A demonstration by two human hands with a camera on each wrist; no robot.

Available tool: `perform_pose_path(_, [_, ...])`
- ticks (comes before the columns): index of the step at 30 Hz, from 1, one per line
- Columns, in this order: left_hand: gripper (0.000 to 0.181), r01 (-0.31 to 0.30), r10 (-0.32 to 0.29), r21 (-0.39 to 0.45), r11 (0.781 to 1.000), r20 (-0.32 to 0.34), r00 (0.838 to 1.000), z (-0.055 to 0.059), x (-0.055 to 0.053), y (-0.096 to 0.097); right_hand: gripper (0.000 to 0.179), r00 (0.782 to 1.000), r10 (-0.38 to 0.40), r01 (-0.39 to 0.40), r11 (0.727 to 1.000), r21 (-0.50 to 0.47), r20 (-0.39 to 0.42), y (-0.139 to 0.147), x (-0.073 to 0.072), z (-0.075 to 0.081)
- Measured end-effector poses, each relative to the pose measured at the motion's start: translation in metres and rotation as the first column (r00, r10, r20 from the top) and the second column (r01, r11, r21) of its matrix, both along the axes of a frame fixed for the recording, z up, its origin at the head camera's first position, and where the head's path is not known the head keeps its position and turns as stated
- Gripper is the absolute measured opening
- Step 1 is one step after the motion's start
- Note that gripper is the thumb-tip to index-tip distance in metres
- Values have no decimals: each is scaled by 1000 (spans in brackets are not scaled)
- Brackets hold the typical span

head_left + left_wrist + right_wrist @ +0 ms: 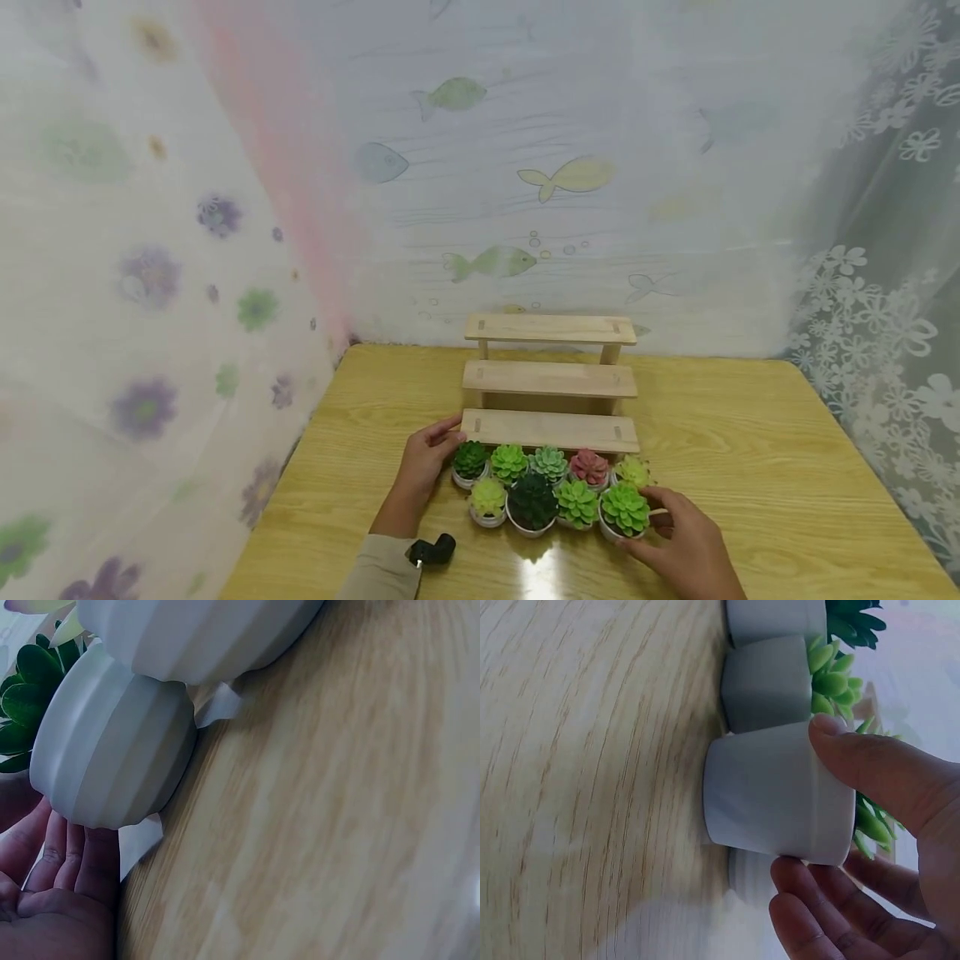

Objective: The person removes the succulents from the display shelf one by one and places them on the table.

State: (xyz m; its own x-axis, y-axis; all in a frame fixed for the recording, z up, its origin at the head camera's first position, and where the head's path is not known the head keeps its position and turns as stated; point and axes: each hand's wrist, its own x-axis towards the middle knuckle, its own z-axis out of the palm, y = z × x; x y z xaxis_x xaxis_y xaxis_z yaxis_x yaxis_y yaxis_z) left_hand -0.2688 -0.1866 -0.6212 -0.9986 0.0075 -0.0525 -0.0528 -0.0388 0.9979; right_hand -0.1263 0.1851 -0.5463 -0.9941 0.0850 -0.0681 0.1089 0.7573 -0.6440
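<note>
Potted artificial succulents stand in two rows in front of a three-step wooden shelf. My right hand pinches the white pot of the bright green succulent at the right end of the front row, thumb at the rim and fingers on the opposite side. At the left end of the back row, my left hand rests beside the dark green succulent. In the left wrist view its fairly straight fingers lie against the ribbed white pot.
Among the other succulents are a red one and a large dark green one. A black device sits by the left wrist. The wooden table meets printed curtains at the back and sides.
</note>
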Motion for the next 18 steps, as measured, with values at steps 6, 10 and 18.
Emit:
perform_pose_path(6, [42, -21, 22, -3, 1000, 31, 999, 1, 0, 0, 86, 1000, 0, 0, 1000, 9, -15, -3, -1, 0])
perform_pose_path(10, [41, -22, 21, 1, 1000, 44, 999, 0, 0, 0, 87, 1000, -12, 12, 1000, -3, -9, -5, 2, 0])
perform_pose_path(18, [41, -29, 29, 0, 1000, 25, 999, 4, 0, -2, 88, 1000, -5, 4, 1000, -16, -16, -7, 0, 0])
